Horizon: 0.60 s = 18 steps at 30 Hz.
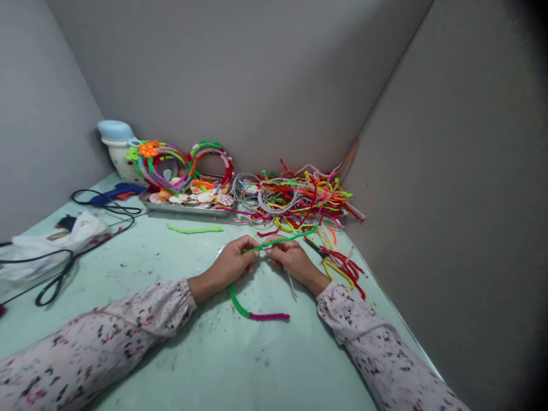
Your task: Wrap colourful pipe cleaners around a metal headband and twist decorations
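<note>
Closely together, both hands pinch with narrowed fingertips: the left hand (233,260) grips a fuzzy bright-green pipe cleaner (291,236), whose free end slants over the right hand (295,257); the right hand holds a thin, smooth grey wire (291,285), its tail hanging below the palm. One curved, fuzzy green-and-magenta length (269,317) emerges beneath the left hand; its upper end is hidden.

Beyond the right hand sprawls a tangled heap of multicoloured pipe cleaners (317,197), too many to count, with coiled wire at its left side. Just right of that hand lies one pair of yellow-handled scissors (342,274). Beyond the left hand are one straight lime-green fuzzy stem (194,229) and one shallow metal tray (188,211) of shells, with fuzzy rings and two plastic flowers, orange and green, above.

Nearer than the hands, the mint-green table (240,365) offers room between the forearms; its right edge meets a grey wall (449,228).
</note>
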{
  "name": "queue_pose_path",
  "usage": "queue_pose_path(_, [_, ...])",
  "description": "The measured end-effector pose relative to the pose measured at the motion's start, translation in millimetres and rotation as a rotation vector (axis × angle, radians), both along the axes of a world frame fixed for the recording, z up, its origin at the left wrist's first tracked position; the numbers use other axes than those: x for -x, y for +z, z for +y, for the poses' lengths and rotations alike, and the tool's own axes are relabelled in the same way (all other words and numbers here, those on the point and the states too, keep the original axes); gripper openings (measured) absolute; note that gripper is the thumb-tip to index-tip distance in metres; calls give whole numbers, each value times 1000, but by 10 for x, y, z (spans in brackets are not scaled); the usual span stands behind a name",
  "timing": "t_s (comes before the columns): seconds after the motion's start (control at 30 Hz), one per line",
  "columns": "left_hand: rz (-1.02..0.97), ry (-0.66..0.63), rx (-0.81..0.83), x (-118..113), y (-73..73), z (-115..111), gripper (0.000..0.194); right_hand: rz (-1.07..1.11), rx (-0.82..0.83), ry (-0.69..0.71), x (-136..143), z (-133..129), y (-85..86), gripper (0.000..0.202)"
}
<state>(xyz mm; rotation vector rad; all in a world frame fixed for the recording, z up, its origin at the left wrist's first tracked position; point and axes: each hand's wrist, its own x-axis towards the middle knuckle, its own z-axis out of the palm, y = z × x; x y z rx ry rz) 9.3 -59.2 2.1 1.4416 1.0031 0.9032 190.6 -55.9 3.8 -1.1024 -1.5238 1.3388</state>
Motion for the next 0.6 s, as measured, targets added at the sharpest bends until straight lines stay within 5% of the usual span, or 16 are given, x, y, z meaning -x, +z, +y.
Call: queue_pose_path(0.6, [107,39,-125,-4,26,-61,15,-1,-35,44,-17,-43,59,16])
